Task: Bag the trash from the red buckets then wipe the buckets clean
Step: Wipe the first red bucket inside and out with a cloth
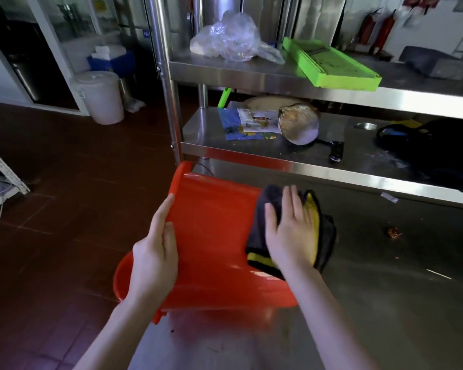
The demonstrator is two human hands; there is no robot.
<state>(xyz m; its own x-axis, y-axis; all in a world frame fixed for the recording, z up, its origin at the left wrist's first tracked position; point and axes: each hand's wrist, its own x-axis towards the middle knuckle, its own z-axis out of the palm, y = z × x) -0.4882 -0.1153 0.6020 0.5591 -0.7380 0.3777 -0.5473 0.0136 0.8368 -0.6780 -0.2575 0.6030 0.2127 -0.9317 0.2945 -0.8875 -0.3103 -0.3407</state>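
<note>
L hand (155, 252) lay flat on bucket (211, 236); R hand (289, 231) flat, pressed cloth (324, 236); neither gripped; hard wipe might've shoved bucket off table (385, 289).

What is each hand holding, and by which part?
The left hand steadies the red bucket by its outer side wall; the right hand presses a dark and yellow cloth flat against it.
</note>
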